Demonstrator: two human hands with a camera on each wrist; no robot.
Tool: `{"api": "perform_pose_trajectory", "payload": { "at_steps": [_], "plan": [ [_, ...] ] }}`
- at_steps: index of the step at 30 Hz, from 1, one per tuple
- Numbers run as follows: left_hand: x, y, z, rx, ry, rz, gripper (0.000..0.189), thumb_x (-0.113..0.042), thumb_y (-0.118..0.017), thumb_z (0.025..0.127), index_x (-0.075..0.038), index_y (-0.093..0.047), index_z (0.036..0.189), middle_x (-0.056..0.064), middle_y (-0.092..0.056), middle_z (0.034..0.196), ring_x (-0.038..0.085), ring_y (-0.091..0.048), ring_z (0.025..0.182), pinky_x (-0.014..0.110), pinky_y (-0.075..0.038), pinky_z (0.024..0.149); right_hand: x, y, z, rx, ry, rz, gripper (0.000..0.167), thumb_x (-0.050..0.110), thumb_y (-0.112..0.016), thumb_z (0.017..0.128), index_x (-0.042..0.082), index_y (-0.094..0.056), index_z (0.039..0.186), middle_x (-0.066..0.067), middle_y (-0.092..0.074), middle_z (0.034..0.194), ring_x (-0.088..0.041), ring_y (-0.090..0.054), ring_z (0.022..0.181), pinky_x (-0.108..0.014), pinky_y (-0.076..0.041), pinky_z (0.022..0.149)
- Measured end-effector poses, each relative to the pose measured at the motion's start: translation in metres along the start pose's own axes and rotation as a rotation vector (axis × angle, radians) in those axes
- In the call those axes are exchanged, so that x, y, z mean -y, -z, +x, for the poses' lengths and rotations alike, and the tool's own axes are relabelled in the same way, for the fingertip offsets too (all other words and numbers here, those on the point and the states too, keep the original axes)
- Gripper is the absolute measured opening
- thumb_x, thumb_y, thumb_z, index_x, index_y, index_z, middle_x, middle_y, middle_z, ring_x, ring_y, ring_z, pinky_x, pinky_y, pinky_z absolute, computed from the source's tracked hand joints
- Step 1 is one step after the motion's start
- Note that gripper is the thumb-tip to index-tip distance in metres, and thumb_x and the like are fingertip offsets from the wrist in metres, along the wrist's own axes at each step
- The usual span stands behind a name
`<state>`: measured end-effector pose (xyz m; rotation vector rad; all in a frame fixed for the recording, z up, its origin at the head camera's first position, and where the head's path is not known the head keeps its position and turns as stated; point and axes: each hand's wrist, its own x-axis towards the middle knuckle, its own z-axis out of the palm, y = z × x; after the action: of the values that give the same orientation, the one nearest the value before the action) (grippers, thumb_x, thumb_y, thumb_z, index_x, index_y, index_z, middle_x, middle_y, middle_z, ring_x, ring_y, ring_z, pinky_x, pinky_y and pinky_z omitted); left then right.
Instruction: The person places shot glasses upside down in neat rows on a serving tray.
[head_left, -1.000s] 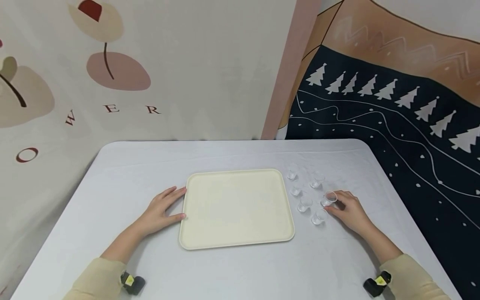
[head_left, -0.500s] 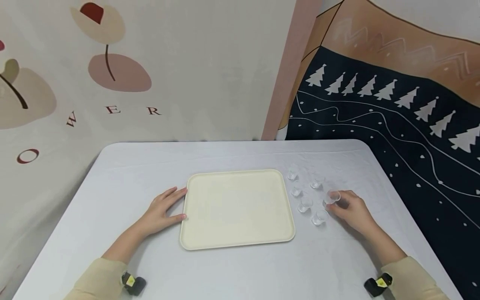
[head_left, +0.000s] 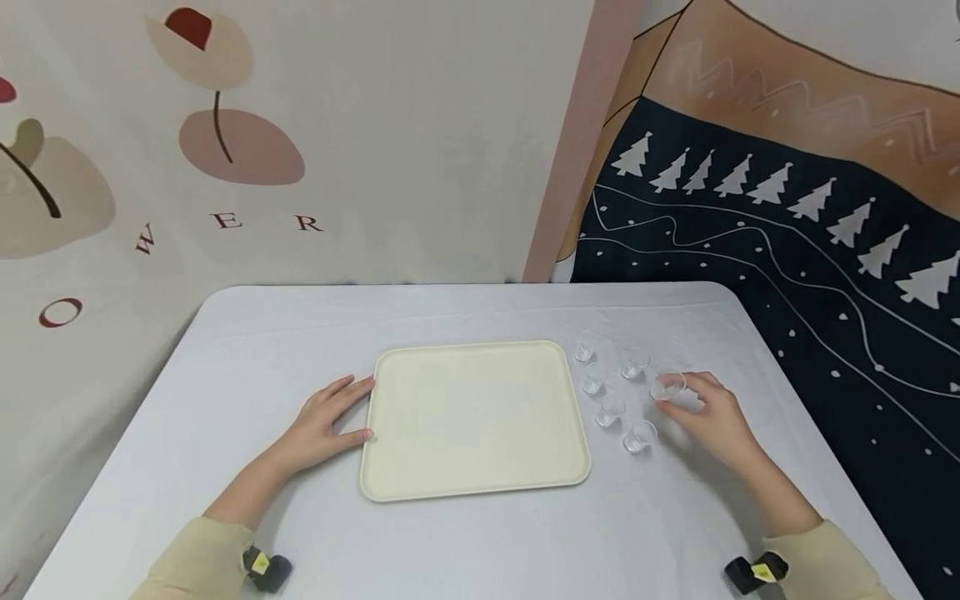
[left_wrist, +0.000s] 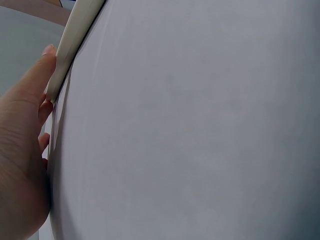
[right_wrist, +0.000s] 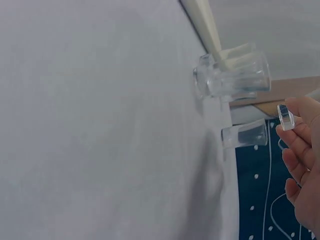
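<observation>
My right hand [head_left: 718, 423] pinches a small clear shot glass [head_left: 671, 382] between thumb and fingers, and in the right wrist view the base of the held glass [right_wrist: 286, 117] is off the table. Several more clear shot glasses [head_left: 639, 437] stand upright to the left of this hand. A cream rectangular tray [head_left: 476, 421] lies flat in the middle of the table. With straight, spread fingers, my left hand [head_left: 321, 427] touches the tray's left edge; the left wrist view has its thumb against the tray's rim [left_wrist: 75, 42].
A white cloth covers the table [head_left: 480, 550]. Behind it hangs a pale printed curtain [head_left: 420, 142], and at the right a dark cloth with white trees [head_left: 750, 233]. The other shot glasses stand close to the tray's right edge.
My right hand has lifted the shot glass off the table and moved slightly up and to the right with it. The left hand and tray stay in place.
</observation>
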<state>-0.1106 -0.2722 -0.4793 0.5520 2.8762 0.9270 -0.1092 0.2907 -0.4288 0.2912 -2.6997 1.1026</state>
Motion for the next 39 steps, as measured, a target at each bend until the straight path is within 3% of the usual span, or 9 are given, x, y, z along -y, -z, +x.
{"api": "perform_pose_trajectory", "payload": {
  "at_steps": [5, 9, 15, 22, 27, 35, 39],
  "plan": [
    [0.001, 0.0, 0.0, 0.002, 0.0, 0.0, 0.078, -0.043, -0.071, 0.084, -0.018, -0.036, 0.149, 0.014, -0.034, 0.151, 0.042, -0.018, 0.139, 0.072, -0.014, 0.101, 0.013, -0.002, 0.002, -0.033, 0.045, 0.016, 0.026, 0.007, -0.077, 0.08, 0.005, -0.069, 0.105, -0.009, -0.064, 0.105, -0.001, -0.047, 0.101, -0.035, -0.039, 0.081],
    [0.001, 0.0, 0.0, 0.0, 0.0, 0.003, 0.079, -0.043, -0.071, 0.084, -0.018, -0.036, 0.149, 0.014, -0.034, 0.151, 0.042, -0.019, 0.139, 0.072, -0.014, 0.101, 0.024, -0.007, 0.003, -0.041, 0.091, 0.031, 0.028, 0.003, -0.077, 0.078, 0.005, -0.069, 0.105, -0.007, -0.064, 0.103, -0.004, -0.048, 0.097, -0.028, -0.04, 0.08],
    [0.001, 0.0, 0.001, 0.002, -0.003, 0.012, 0.08, -0.044, -0.072, 0.083, -0.016, -0.036, 0.149, 0.014, -0.035, 0.151, 0.041, -0.018, 0.139, 0.07, -0.013, 0.103, 0.043, -0.018, 0.006, -0.04, 0.175, 0.077, 0.032, -0.004, -0.078, 0.073, 0.004, -0.069, 0.103, -0.003, -0.066, 0.099, -0.008, -0.048, 0.093, -0.033, -0.041, 0.079],
    [-0.001, 0.001, 0.001, 0.002, -0.008, 0.018, 0.08, -0.044, -0.072, 0.083, -0.015, -0.036, 0.149, 0.014, -0.035, 0.15, 0.042, -0.019, 0.139, 0.07, -0.013, 0.103, 0.061, -0.031, 0.012, -0.023, 0.215, 0.127, 0.033, -0.005, -0.08, 0.072, 0.004, -0.069, 0.102, -0.002, -0.066, 0.099, -0.011, -0.05, 0.096, -0.023, -0.041, 0.084],
    [-0.001, 0.001, 0.002, 0.002, -0.009, 0.021, 0.081, -0.044, -0.072, 0.083, -0.014, -0.036, 0.149, 0.015, -0.035, 0.15, 0.042, -0.019, 0.139, 0.07, -0.013, 0.103, 0.072, -0.04, 0.018, 0.005, 0.232, 0.152, 0.032, -0.002, -0.081, 0.072, 0.004, -0.069, 0.102, 0.0, -0.066, 0.1, -0.013, -0.052, 0.1, -0.026, -0.041, 0.087],
    [0.0, 0.0, 0.0, 0.0, -0.005, 0.01, 0.081, -0.044, -0.072, 0.083, -0.016, -0.036, 0.149, 0.014, -0.035, 0.151, 0.041, -0.018, 0.139, 0.07, -0.012, 0.103, 0.092, -0.056, 0.023, 0.107, 0.205, 0.153, 0.03, 0.006, -0.081, 0.076, 0.006, -0.069, 0.104, -0.002, -0.065, 0.106, -0.021, -0.053, 0.106, -0.047, -0.044, 0.09],
    [-0.001, 0.0, 0.0, -0.005, -0.009, 0.003, 0.08, -0.044, -0.072, 0.083, -0.016, -0.036, 0.149, 0.014, -0.035, 0.15, 0.042, -0.019, 0.139, 0.07, -0.012, 0.103, 0.102, -0.064, 0.025, 0.142, 0.212, 0.169, 0.03, 0.01, -0.08, 0.078, 0.008, -0.07, 0.106, -0.002, -0.065, 0.106, -0.021, -0.056, 0.104, -0.049, -0.046, 0.088]
  ]
}}
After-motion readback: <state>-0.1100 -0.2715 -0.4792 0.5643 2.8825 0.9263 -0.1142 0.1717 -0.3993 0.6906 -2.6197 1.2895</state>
